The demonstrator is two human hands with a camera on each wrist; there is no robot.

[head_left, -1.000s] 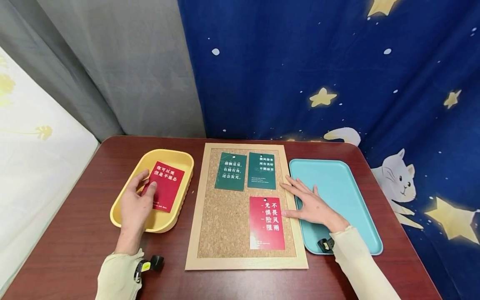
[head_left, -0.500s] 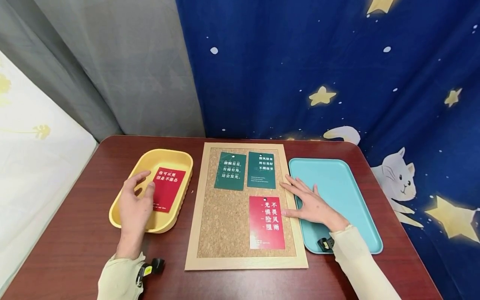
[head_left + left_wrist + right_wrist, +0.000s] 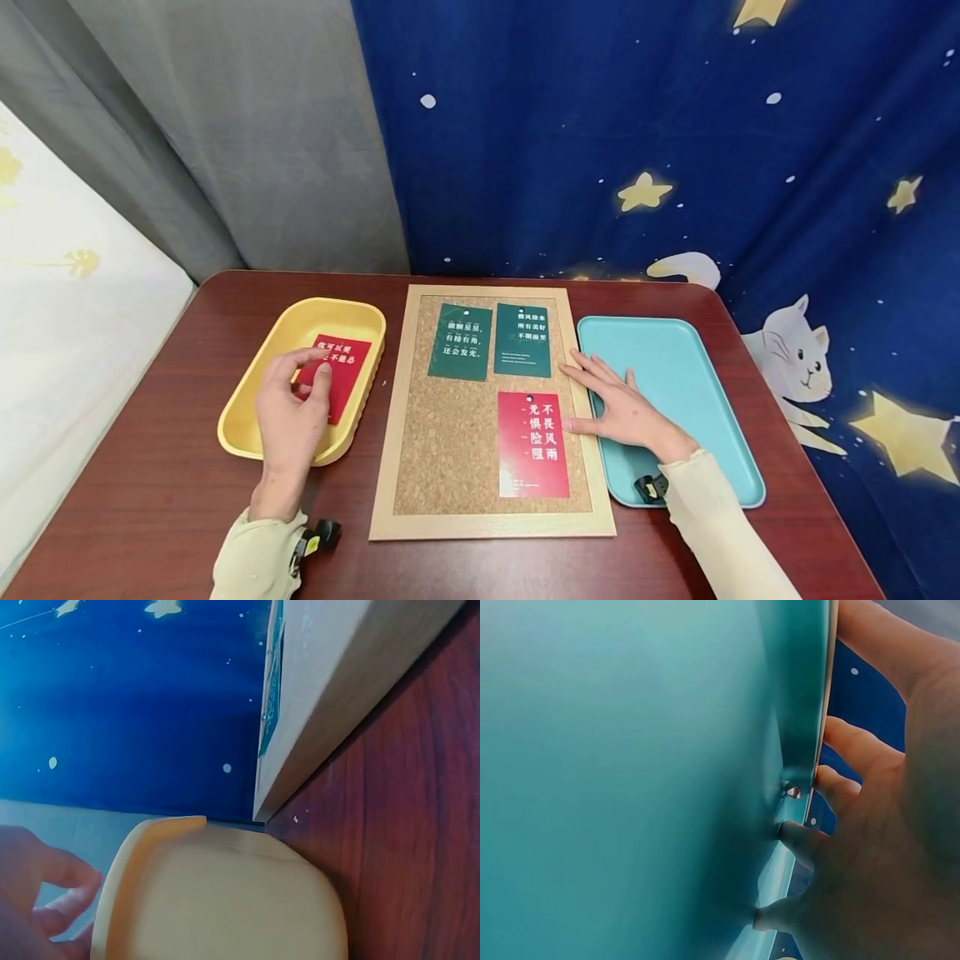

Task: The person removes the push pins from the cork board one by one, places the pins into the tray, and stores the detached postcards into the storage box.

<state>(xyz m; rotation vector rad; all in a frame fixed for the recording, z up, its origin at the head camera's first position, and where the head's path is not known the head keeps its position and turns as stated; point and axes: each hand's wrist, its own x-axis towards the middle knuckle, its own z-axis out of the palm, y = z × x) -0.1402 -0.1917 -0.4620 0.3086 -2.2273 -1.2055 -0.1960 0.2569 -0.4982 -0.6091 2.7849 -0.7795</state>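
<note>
In the head view my left hand (image 3: 292, 417) hovers over a red card (image 3: 341, 392) printed with white characters, which lies in the yellow tray (image 3: 243, 408). Its thumb and index fingertips are close together and overlap the card. The left wrist view has these fingers partly behind the tray's wall. My right hand (image 3: 626, 412) is spread with its fingertips at the right edge of the framed cork board (image 3: 442, 450). On the board lie two green cards, one left (image 3: 461, 342) and one right (image 3: 522, 340), above another red card (image 3: 534, 446).
A light blue tray (image 3: 682, 392) stands right of the board, partly beneath my right hand. The brown table (image 3: 150, 500) has its back edge near a gray and blue curtain (image 3: 540, 142). White cloth (image 3: 75, 317) hangs at the left.
My left hand lifts off the red card's left edge, then moves right over the card, its thumb and index finger drawing closer. The card has shifted slightly in the tray. My right hand stays put.
</note>
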